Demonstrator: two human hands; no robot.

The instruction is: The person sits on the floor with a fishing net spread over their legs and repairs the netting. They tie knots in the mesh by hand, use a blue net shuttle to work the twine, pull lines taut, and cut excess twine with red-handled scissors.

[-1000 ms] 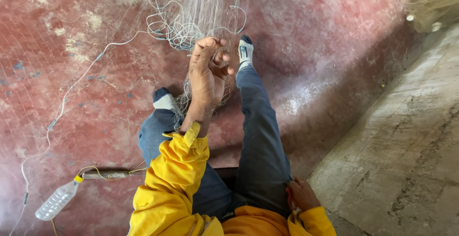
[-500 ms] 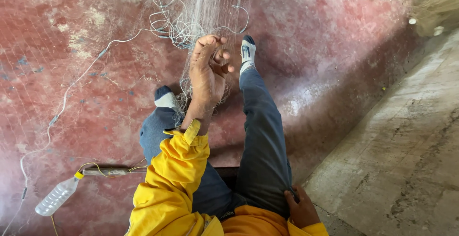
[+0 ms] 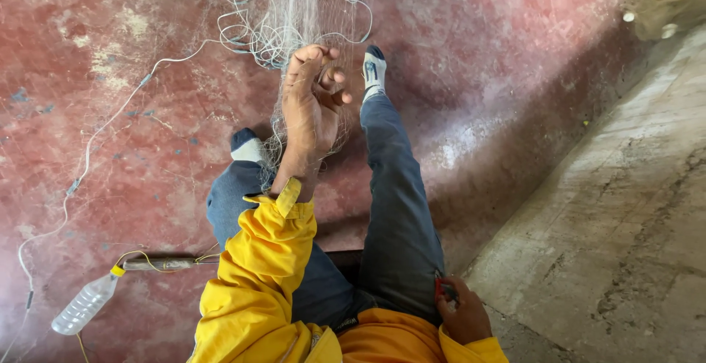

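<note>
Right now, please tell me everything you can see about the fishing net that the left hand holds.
The fishing net is very fine, pale, almost transparent mesh, probably thin nylon. It comes down from the top edge and gathers into a bunch at the left hand, whose fingers curl into it. Below the hand it hangs between the person's legs. A white cord lies in loose loops along its edge and trails left over the red floor.

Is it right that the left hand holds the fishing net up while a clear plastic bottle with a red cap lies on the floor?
Not quite: the plastic bottle has a yellow cap. The head view shows it, and the left hand holding the fishing net.
</note>
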